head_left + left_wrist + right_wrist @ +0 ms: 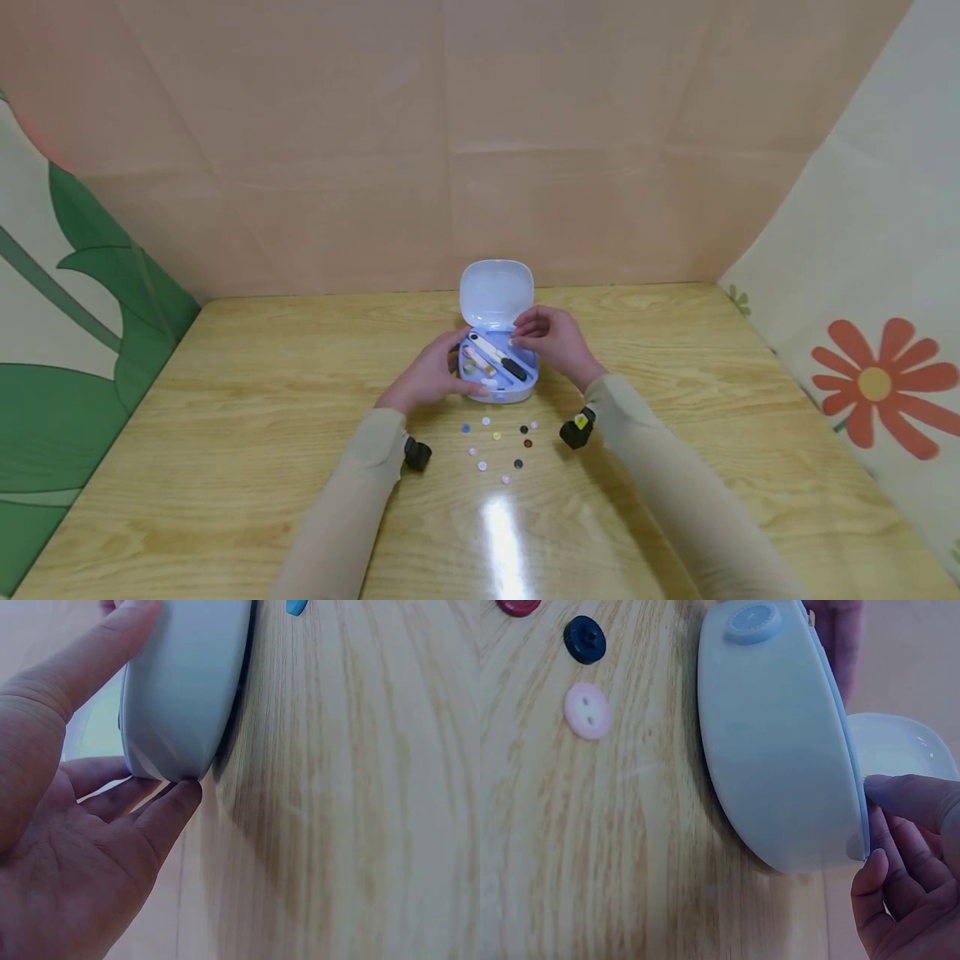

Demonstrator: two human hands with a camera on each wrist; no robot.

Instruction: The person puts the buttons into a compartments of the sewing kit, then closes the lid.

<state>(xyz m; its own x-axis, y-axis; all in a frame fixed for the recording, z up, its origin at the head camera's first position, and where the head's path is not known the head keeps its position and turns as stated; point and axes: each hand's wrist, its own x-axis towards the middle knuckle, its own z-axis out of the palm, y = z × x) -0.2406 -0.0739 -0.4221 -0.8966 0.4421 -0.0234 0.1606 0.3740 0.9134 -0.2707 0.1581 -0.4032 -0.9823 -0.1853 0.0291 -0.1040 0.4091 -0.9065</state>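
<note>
A small sewing kit box [534, 385] stands on the table with its white lid [497, 292] raised. My left hand [429, 375] grips the box's left side, thumb along the front wall and fingers around the back corner; in the left wrist view its fingertips [191, 791] press the pale wall. Over the right part of the box, my right hand [557, 340] pinches a small yellowish button [512, 342], mostly hidden by the fingers. A white-and-black seam ripper-like tool [513, 367] lies diagonally inside, beside a tan-and-pink item [480, 362] and a yellowish ring [469, 367].
Several loose buttons lie on the wooden table [285, 400] in front of the box, among them a blue button [466, 428], a yellow button [497, 436], a brown button [528, 443] and a pink button [587, 711]. A peach backdrop [375, 208] rises behind the table.
</note>
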